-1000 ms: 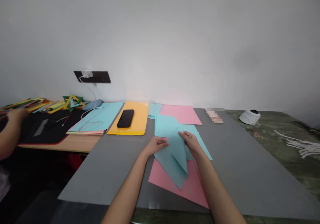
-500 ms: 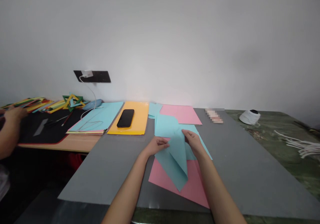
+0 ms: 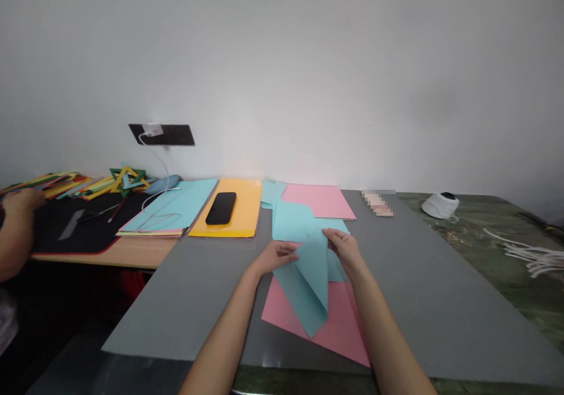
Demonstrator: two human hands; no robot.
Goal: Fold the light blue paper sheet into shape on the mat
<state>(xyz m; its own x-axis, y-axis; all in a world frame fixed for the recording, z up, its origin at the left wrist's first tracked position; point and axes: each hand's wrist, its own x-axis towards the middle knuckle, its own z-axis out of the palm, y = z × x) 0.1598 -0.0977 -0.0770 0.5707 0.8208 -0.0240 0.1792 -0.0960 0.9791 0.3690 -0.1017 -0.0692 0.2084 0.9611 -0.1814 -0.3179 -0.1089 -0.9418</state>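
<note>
A folded light-blue paper [image 3: 314, 265] is raised between my hands, its lower point hanging over a pink sheet [image 3: 341, 318]. My left hand [image 3: 278, 255] pinches the paper's left edge, fingers bent. On the right side, near the top, my right hand [image 3: 341, 244] grips it between thumb and fingers. More light-blue paper [image 3: 291, 218] lies flat behind the raised piece, partly hidden by it. Another pink sheet [image 3: 318, 201] rests farther back, near the wall.
A black phone [image 3: 221, 208] lies on orange paper [image 3: 249, 207]. Left are a blue stack [image 3: 189, 201], a cable and another person's hand [image 3: 24, 202]. A white thread cone [image 3: 440, 206] and white cords [image 3: 535, 258] sit right, beyond the grey sheet [image 3: 423, 301].
The lower point of the raised blue paper has swung slightly left. My right hand has shifted a little, and its fingers sit slightly farther right. My left hand is almost unmoved.
</note>
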